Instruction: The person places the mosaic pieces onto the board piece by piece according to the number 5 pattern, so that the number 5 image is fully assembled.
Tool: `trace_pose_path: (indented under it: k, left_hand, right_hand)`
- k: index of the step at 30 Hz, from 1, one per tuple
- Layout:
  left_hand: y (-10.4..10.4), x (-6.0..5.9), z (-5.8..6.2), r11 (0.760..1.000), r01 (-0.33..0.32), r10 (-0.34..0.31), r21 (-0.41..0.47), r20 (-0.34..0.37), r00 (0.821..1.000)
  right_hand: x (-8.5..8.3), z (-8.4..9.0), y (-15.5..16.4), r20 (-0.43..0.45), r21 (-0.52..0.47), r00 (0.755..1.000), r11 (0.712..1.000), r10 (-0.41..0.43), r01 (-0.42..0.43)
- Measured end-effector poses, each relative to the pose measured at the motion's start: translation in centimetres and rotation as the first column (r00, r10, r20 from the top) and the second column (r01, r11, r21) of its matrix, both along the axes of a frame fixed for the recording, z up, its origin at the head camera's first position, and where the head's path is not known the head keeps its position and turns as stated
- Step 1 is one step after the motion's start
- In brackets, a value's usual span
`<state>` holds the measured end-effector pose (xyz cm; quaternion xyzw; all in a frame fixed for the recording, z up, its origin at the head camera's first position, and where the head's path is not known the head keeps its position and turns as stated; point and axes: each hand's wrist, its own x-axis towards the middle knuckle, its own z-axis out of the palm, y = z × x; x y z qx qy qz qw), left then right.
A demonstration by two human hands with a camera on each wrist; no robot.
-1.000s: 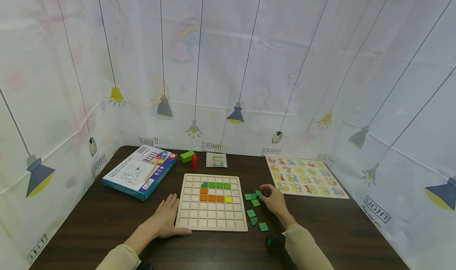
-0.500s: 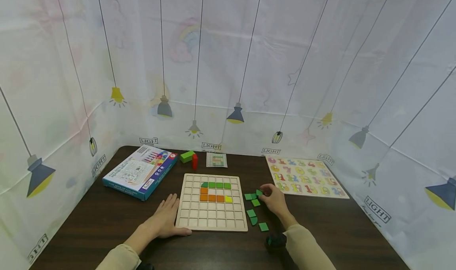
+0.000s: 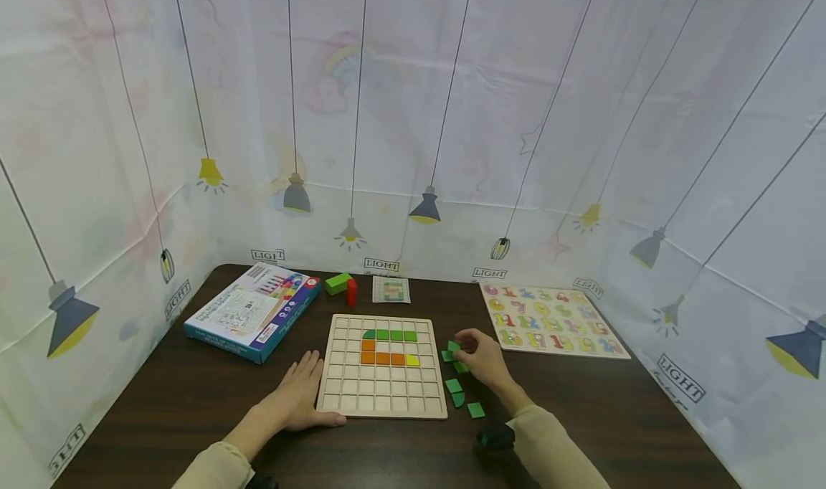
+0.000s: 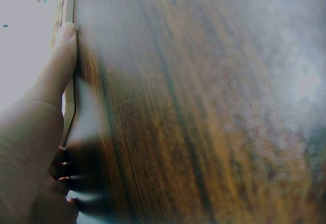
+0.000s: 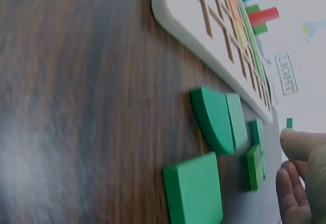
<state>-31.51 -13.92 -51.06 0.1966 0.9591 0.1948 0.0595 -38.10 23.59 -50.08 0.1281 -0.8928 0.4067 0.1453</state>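
A wooden grid board (image 3: 381, 396) lies mid-table, with green, orange and yellow tiles in its upper rows. My left hand (image 3: 298, 396) rests flat on the table at the board's front left corner, and its thumb (image 4: 60, 56) lies along the board's edge (image 4: 69, 10). My right hand (image 3: 462, 347) hovers just right of the board and pinches a small green tile (image 3: 454, 345) in its fingertips (image 5: 298, 145). Several loose green tiles (image 3: 454, 386) lie below it, among them a square (image 5: 193, 189) and a quarter-round (image 5: 213, 118).
A blue box (image 3: 254, 311) lies at the back left. A green block (image 3: 338, 282), a red cylinder (image 3: 351, 292) and a pattern card (image 3: 391, 289) sit behind the board. A number puzzle (image 3: 551, 320) is at the right. Printed curtains close in the table.
My right hand has moved left toward the board's right edge with a green tile in its fingertips. The left hand has stayed put.
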Motion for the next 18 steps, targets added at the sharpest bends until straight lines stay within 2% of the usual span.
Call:
trace_pose_path:
  k: [8, 18]
  left_hand:
    - [0.0, 0.2, 0.2, 1.0, -0.006, 0.006, 0.002, 0.0, 1.0]
    - [0.1, 0.4, 0.3, 1.0, 0.006, -0.006, 0.017, -0.023, 1.0]
  right_hand:
    - [0.4, -0.1, -2.0, 0.028, 0.036, 0.998, 0.998, 0.058, -0.059]
    - [1.4, -0.1, -3.7, 0.052, 0.07, 0.982, 0.98, 0.182, -0.185]
